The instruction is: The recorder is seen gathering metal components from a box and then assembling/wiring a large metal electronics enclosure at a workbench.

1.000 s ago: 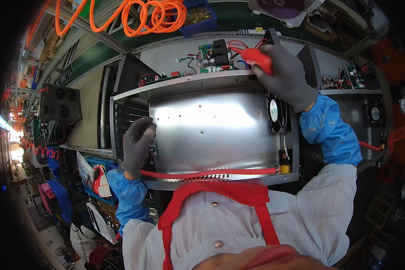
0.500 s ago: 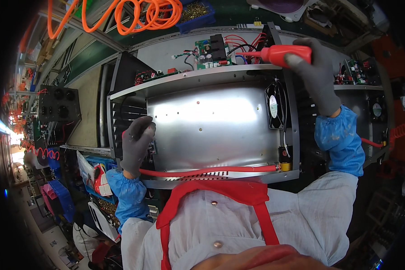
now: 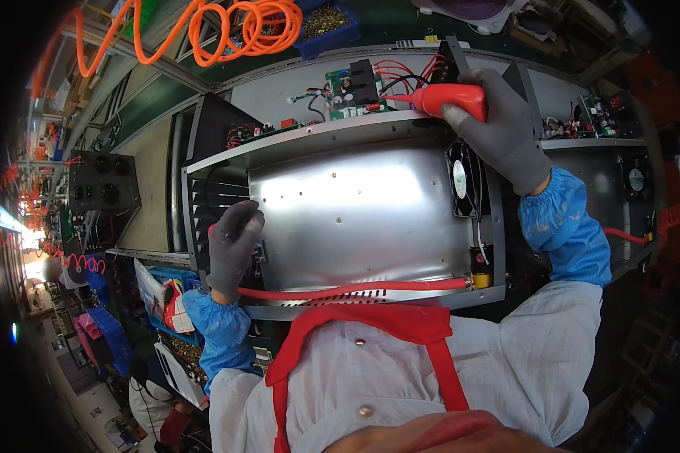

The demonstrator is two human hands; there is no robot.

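A metal chassis (image 3: 355,211) stands on edge in front of me, its bright inner panel facing me. My left hand (image 3: 233,249), in a grey glove, presses against the chassis's left side near the vent slots. My right hand (image 3: 502,128), also gloved, grips a red squeeze bottle (image 3: 449,98) whose thin nozzle points left at a green circuit board (image 3: 351,90) with red wires at the chassis's far edge. A small black fan (image 3: 461,177) sits on the right wall. A red hose (image 3: 355,289) runs along the near edge.
An orange coiled air hose (image 3: 234,30) hangs above. A blue bin of small brass parts (image 3: 325,26) sits behind the chassis. A black panel with knobs (image 3: 102,181) stands at left. More open chassis with fans (image 3: 635,177) are at right. Blue bins (image 3: 109,336) are at lower left.
My right hand with the red bottle has moved right and down a little, its nozzle now aimed at the circuit board. My left hand stays on the chassis's left side.
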